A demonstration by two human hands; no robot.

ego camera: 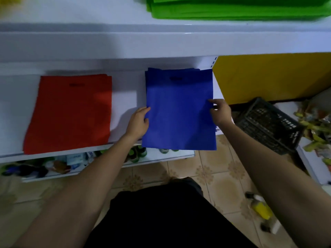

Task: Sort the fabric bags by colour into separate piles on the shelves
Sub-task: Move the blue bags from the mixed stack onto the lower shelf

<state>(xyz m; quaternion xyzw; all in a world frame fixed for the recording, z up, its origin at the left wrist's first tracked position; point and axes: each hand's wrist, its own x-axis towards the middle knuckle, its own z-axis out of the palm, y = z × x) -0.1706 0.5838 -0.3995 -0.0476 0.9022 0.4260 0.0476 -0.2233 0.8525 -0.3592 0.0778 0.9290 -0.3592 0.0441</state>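
A pile of blue fabric bags (179, 108) lies on the right part of the middle white shelf (125, 97), its near end hanging past the shelf's front edge. My left hand (138, 122) holds the blue pile's left edge, thumb on top. My right hand (219, 111) pinches the pile's right edge. A pile of red bags (69, 113) lies flat to the left on the same shelf. Green bags (236, 8) are stacked on the upper shelf at top right. A blurred yellow patch (9, 2) shows at the top left corner.
A yellow panel (272, 77) closes the shelf's right end. Beside it a black plastic crate (268, 126) stands tilted, with packets (315, 129) on a white surface at far right. Bottles (136, 154) fill the lower shelf. A yellow bottle (261, 210) lies on the tiled floor.
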